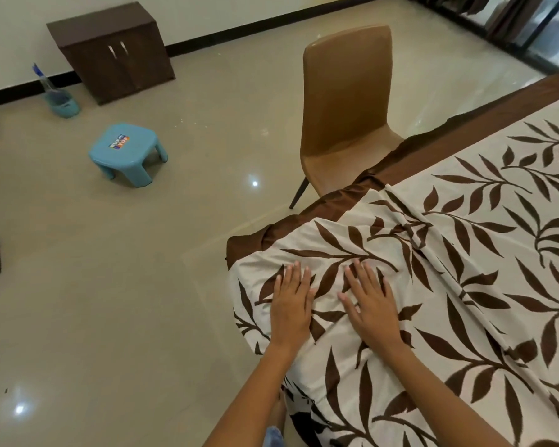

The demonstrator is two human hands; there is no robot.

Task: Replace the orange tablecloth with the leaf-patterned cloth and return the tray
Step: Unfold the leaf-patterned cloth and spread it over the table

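Glossy beige floor (175,253); brown chair (346,104); dark cabinet (113,53).

Landmark = chair (346,117). Worktop under the leaf-patterned cloth (465,269), right of and nearer than the chair; chair seat sits at the worktop's far edge. Cloth corner hangs over the worktop corner just in front of the chair. Left hand (291,304) and right hand (368,304) lie flat on that corner, side by side, apart. Stool (126,153) on the floor left of the chair. Cabinet (110,50) behind the stool, against the wall. Bucket (62,103) left of the cabinet.
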